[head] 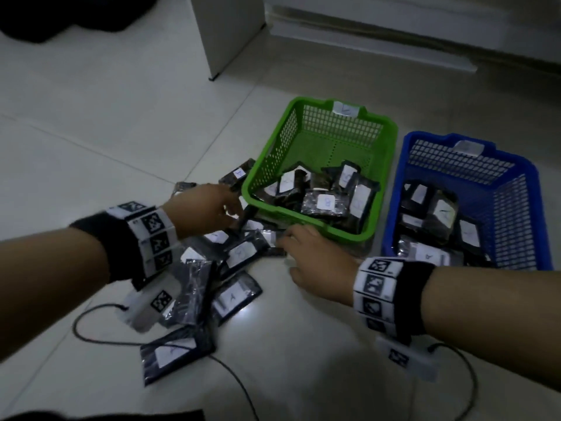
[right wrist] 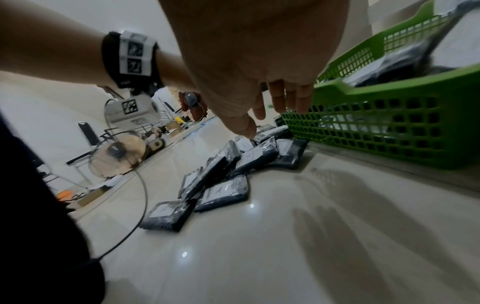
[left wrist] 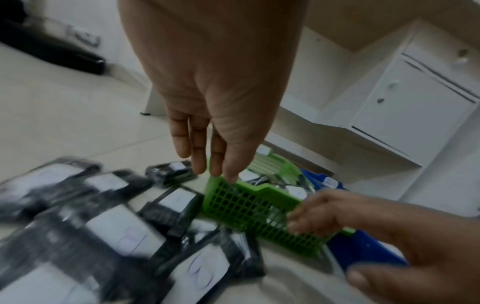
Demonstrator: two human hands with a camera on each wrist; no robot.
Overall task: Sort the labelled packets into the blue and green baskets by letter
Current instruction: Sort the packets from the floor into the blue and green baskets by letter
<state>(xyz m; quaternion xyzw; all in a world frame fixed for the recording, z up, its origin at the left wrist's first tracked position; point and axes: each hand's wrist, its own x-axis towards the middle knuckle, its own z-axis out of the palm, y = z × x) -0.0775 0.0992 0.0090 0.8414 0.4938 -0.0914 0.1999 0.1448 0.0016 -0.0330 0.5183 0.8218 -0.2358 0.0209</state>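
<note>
Several black packets with white letter labels lie in a loose pile [head: 243, 253] on the tiled floor, left of the green basket [head: 274, 138]. The blue basket [head: 513, 220] stands to its right. Both baskets hold labelled packets [head: 324, 205] [head: 443, 214]. My left hand [head: 230, 211] hovers over the pile by the green basket's near left corner, fingers [left wrist: 200, 158] straight and holding nothing. My right hand [head: 291, 247] reaches in from the right, low over the floor in front of the green basket [right wrist: 389, 123], fingers [right wrist: 278, 96] extended toward the nearest packets [right wrist: 249, 156], holding nothing.
One packet marked A [head: 235, 296] and another [head: 174, 354] lie nearer to me. Black cables [head: 100, 338] trail across the floor beneath both wrists. A white cabinet panel [head: 224, 34] stands behind the baskets. A floor fan [right wrist: 116, 154] stands far off to the left.
</note>
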